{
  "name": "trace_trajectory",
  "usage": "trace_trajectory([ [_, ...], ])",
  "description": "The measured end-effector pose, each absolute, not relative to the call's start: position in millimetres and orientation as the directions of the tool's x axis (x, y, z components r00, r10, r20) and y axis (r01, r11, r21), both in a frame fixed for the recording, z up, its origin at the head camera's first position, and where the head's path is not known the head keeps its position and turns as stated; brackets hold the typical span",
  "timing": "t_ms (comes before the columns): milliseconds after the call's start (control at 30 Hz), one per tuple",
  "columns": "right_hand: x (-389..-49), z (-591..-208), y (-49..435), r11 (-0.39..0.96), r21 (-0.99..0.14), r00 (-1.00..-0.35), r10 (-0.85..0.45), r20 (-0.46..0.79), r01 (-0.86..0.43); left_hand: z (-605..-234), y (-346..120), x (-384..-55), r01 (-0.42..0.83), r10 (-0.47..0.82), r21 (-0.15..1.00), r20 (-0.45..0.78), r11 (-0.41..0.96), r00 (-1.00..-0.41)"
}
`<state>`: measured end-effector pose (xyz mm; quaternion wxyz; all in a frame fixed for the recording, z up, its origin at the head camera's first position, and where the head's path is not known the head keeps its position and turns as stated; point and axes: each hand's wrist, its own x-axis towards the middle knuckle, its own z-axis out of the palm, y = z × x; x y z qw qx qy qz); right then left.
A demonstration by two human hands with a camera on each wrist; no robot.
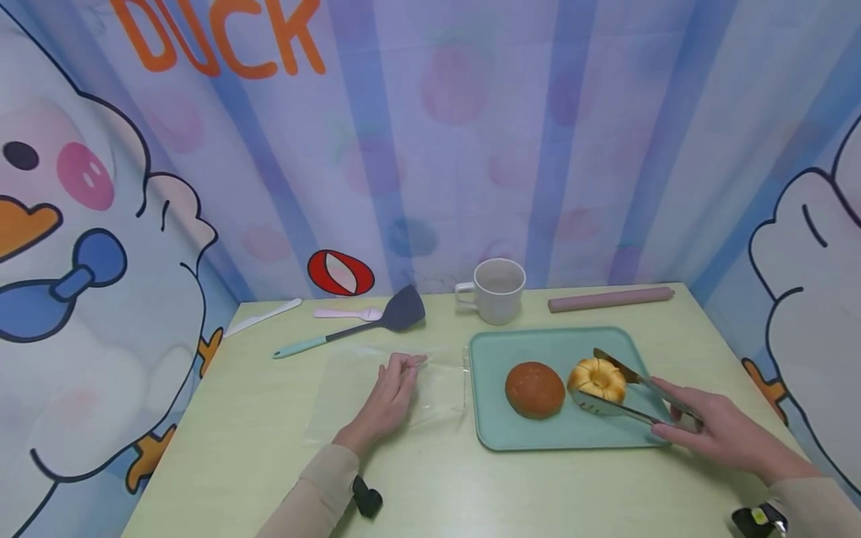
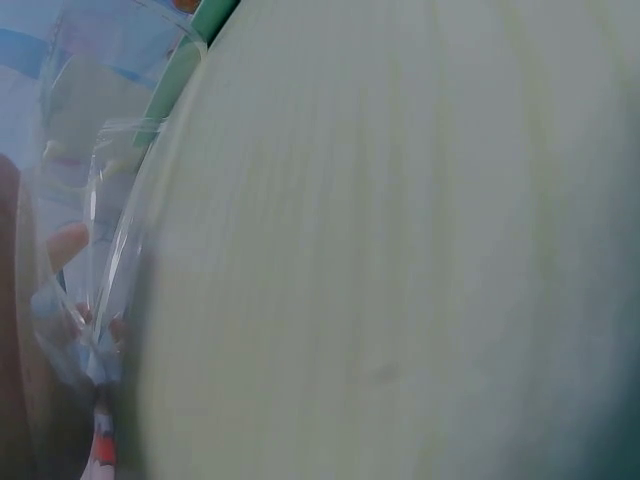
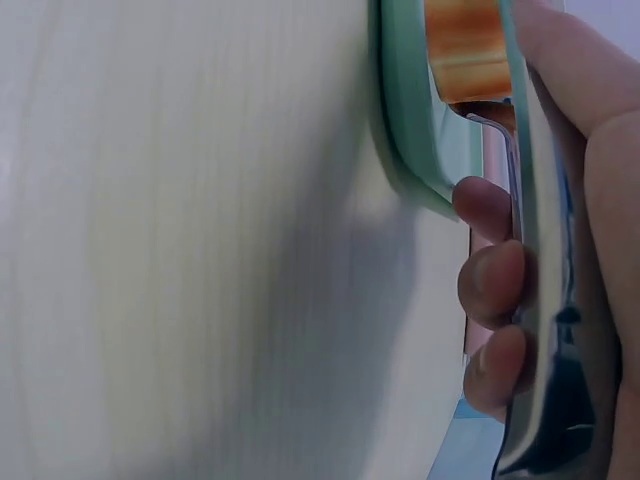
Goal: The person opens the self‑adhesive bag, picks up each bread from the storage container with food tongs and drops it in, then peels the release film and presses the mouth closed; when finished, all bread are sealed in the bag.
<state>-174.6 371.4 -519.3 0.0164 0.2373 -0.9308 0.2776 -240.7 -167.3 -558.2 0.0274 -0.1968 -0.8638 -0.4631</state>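
My left hand (image 1: 390,392) pinches a clear plastic bag (image 1: 440,392) that lies flat left of the tray. In the left wrist view the bag (image 2: 112,190) has an edge raised, and fingers show through it. My right hand (image 1: 720,427) grips metal tongs (image 1: 622,409), whose two tips stand on either side of a golden, ridged, ring-like bun (image 1: 597,381). This bun is on the green tray (image 1: 572,439), right of a round brown bun (image 1: 534,390). In the right wrist view, fingers (image 3: 492,285) curl round the tongs' handle; the golden bun (image 3: 468,50) is partly visible.
Behind the tray stand a white mug (image 1: 499,291) and a pinkish rolling pin (image 1: 610,299). At the back left lie a spatula (image 1: 403,308), a pink fork (image 1: 346,314) and a white knife (image 1: 262,317). A printed curtain (image 1: 471,149) borders the table.
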Motion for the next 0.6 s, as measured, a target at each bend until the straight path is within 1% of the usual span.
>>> trace_trajectory([
  [133,-174.6,-520.3,371.6,0.726,-0.49,-0.872,-0.452,0.188,-0.483,-558.1,-167.3,-240.3,0.364,0.316,0.788,0.226,0.496,-0.922],
  [333,-174.5,-518.4,371.7,0.729,-0.474,-0.866,-0.461,0.194,-0.494,-558.3,-167.5,-239.5,0.369,0.307,0.792,0.24,0.487,-0.921],
  [600,-177.0,-513.1,374.5,0.785,-0.464,-0.908,-0.396,0.136,-0.411,-559.8,-167.0,-239.5,0.395,0.299,0.782,0.278,0.481,-0.913],
])
